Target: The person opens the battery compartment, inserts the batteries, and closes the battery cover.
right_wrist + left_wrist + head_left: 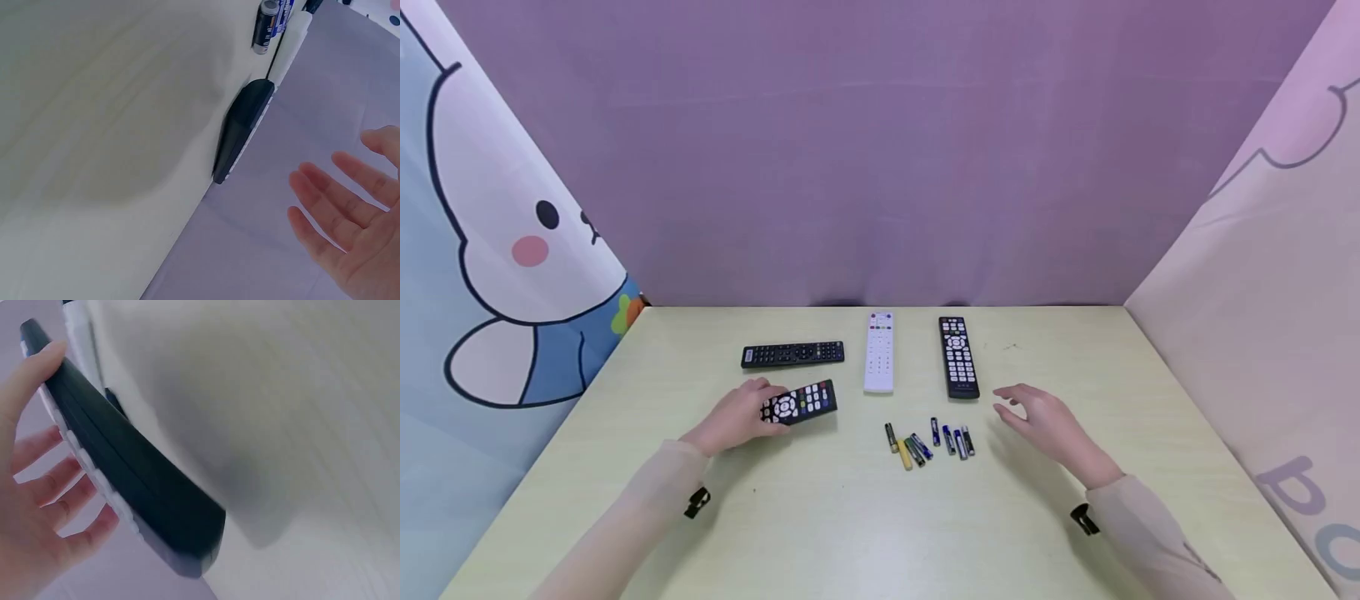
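Observation:
My left hand [737,417] grips a black remote control [808,400] by one end, its light buttons facing up. In the left wrist view, the thumb lies along one edge of the remote [134,465] and the fingers reach across its button side; its shadow falls on the table apart from it. Over the right half of the table, my right hand [1048,429] holds nothing, its fingers spread and slightly bent. Nearest to that hand lies a second black remote [958,358], also seen edge-on in the right wrist view.
Several small batteries [958,444] lie mid-table, among them a yellow one [905,455]. A white remote [878,354] lies lengthwise behind them. Another black remote [792,354] lies crosswise beyond my left hand. A purple backdrop [880,167] rises at the table's [880,533] far edge.

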`<state>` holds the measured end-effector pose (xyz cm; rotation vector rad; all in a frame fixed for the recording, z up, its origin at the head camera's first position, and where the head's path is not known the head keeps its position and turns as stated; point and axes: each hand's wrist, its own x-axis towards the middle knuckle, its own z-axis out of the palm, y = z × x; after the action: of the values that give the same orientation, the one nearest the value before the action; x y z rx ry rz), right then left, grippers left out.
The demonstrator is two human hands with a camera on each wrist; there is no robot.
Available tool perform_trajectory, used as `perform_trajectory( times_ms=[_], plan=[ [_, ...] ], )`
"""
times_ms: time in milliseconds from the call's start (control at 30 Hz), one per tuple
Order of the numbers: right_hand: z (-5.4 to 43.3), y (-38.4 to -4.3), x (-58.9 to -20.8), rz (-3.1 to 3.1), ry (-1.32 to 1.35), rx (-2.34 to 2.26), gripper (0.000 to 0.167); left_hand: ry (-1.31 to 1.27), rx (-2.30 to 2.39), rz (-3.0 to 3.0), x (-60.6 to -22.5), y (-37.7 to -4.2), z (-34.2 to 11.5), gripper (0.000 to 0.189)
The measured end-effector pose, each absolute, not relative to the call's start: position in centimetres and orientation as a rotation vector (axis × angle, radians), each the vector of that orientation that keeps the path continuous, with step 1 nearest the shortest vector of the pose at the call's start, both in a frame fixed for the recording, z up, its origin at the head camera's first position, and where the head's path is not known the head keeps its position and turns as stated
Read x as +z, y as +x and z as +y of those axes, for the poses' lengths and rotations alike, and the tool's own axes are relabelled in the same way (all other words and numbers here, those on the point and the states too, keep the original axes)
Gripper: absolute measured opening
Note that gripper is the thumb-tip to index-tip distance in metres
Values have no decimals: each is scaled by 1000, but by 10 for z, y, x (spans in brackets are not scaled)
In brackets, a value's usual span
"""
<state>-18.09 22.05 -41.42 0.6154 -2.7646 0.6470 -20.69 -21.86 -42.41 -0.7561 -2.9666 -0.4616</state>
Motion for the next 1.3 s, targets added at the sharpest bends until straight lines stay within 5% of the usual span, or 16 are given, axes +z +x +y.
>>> perform_trajectory(
  times_ms=[733,1300],
  plan=[
    [187,-180,-403,-2664,798,720,22,-406,-1835,-2627,-391,-198,-190,56],
    [163,-167,-383,-2488,1002,823,23,-355,-2218,-2391,-377,-177,-162,59]
  ],
)
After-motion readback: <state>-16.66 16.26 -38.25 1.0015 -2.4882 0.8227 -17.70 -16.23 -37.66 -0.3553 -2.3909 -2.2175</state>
